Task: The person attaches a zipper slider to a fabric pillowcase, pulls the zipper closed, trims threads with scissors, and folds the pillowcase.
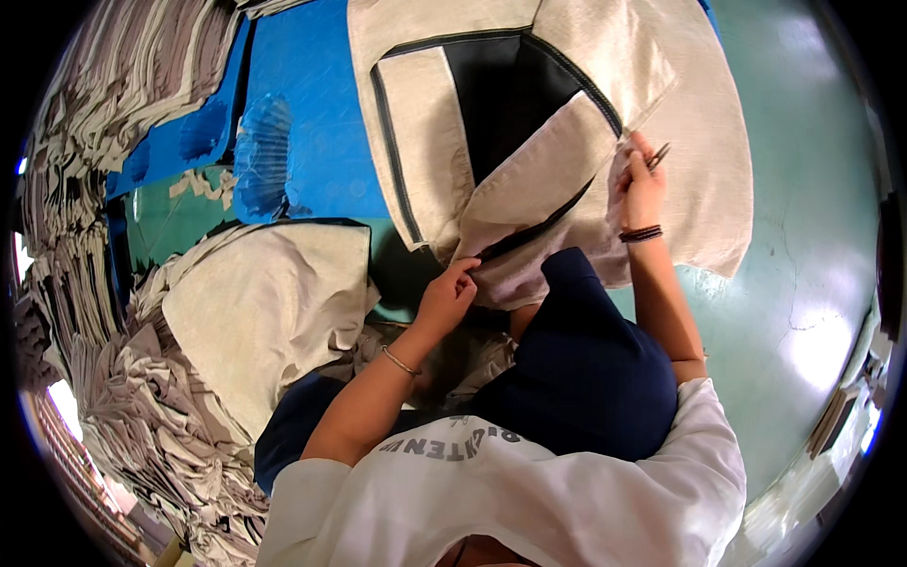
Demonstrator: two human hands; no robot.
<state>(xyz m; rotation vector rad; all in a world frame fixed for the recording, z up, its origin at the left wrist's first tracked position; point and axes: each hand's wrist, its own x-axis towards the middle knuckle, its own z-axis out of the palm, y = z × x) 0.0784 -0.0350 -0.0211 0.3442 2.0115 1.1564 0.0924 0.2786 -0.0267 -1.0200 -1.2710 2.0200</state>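
A large beige fabric piece (699, 180) lies spread before me, partly over my knees. Black trim (389, 151) runs round an opening in its middle, where dark lining (501, 85) shows. At the opening's near corner, my left hand (449, 295) is closed, fingers pinching the trimmed edge. My right hand (642, 184) is at the right corner of the trim, closed round what look like small metal thread snips (659, 156). Their tips point up and away. The fingertips of that hand also touch the fabric edge; how firmly they grip it is hidden.
Blue sheeting (321, 113) covers the surface beyond, at left. Another beige fabric piece (274, 302) lies by my left arm. Tall stacks of folded fabric (142, 66) and a crumpled heap (170, 416) line the left side. Smooth green floor (803, 236) stretches along the right.
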